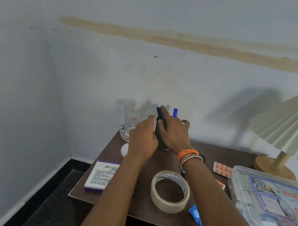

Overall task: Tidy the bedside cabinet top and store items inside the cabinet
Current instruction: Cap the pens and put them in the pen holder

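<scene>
On the brown cabinet top (pixel 135 210) a black pen holder (pixel 161 145) stands near the back wall, mostly hidden by my hands. A blue pen (pixel 175 113) sticks up out of it. My right hand (pixel 174 134), with orange and metal bangles at the wrist, grips a dark pen (pixel 159 114) over the holder. My left hand (pixel 142 139) curls against the holder's left side and holds it.
A drinking glass (pixel 133 115) stands in a glass ashtray (pixel 123 133) at the back left, with a white bulb (pixel 124 149) in front. Nearer lie a Faber-Castell stamp pad box (pixel 101 176), a tape roll (pixel 170 191), an orange pill strip (pixel 222 169), a blue packet (pixel 196 216), a first-aid box (pixel 271 204) and a pleated lamp (pixel 290 127).
</scene>
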`<action>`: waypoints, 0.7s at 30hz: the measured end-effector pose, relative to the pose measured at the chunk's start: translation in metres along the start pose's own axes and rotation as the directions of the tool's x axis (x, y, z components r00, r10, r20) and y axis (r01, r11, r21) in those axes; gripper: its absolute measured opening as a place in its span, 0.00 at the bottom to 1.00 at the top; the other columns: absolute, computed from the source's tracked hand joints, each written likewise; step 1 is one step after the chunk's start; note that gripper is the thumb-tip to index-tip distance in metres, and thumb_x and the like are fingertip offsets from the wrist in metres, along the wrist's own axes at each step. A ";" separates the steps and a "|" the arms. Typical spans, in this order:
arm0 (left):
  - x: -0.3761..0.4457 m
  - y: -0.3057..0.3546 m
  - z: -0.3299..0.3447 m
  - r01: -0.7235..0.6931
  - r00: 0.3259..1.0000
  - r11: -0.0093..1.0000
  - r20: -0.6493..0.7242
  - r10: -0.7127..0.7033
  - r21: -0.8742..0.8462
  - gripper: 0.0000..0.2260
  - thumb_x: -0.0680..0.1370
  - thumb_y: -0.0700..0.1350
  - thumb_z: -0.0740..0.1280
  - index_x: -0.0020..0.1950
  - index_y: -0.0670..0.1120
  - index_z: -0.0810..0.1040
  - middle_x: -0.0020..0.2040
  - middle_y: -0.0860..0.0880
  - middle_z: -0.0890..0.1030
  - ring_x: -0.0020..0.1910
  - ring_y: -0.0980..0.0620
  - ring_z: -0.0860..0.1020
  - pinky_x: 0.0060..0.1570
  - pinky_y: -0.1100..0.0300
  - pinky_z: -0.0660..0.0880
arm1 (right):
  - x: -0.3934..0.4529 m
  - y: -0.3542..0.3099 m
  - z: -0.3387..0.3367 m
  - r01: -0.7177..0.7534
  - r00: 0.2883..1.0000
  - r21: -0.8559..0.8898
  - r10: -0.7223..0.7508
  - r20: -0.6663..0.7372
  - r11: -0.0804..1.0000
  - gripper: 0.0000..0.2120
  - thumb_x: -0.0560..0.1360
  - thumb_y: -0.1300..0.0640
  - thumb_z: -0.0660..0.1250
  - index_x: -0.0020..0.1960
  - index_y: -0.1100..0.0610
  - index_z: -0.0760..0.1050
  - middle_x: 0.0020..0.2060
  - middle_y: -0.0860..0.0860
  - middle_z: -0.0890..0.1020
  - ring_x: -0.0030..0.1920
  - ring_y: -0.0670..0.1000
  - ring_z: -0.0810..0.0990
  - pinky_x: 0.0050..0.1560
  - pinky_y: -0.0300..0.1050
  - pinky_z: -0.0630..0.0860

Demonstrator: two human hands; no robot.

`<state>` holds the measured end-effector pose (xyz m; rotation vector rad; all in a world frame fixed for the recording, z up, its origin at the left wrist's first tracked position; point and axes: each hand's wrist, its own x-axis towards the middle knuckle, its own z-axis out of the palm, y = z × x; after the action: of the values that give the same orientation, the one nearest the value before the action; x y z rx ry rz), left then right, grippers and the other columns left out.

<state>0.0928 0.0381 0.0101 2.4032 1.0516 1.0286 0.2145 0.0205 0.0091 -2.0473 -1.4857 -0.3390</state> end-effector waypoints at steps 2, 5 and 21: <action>0.001 0.000 -0.001 0.074 0.996 0.997 -0.040 -0.074 0.012 0.23 0.76 0.38 0.62 0.71 0.46 0.64 0.62 0.45 0.77 0.62 0.44 0.74 0.62 0.44 0.70 | 0.001 0.000 0.000 0.005 0.999 -0.054 -0.002 0.045 0.999 0.25 0.80 0.51 0.51 0.76 0.53 0.55 0.44 0.53 0.80 0.48 0.56 0.78 0.67 0.60 0.56; 0.000 -0.001 -0.003 0.139 0.988 0.990 -0.066 -0.139 -0.009 0.22 0.76 0.37 0.62 0.70 0.45 0.66 0.63 0.44 0.77 0.62 0.43 0.74 0.62 0.44 0.71 | -0.001 -0.001 0.003 0.030 0.994 -0.201 -0.008 0.109 0.979 0.22 0.80 0.51 0.49 0.72 0.57 0.62 0.51 0.56 0.80 0.55 0.58 0.75 0.67 0.60 0.55; -0.012 0.041 -0.018 -0.096 0.990 0.969 -0.119 0.070 -0.228 0.15 0.73 0.32 0.59 0.57 0.42 0.76 0.53 0.43 0.79 0.53 0.46 0.76 0.52 0.53 0.74 | 0.002 -0.026 -0.074 -0.129 0.973 0.101 0.146 -0.180 0.986 0.14 0.75 0.56 0.59 0.57 0.53 0.77 0.51 0.51 0.79 0.57 0.53 0.73 0.66 0.54 0.56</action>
<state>0.0952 0.0016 0.0390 2.2379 0.8178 1.2510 0.2000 -0.0161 0.0769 -1.9770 -1.2182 -0.3906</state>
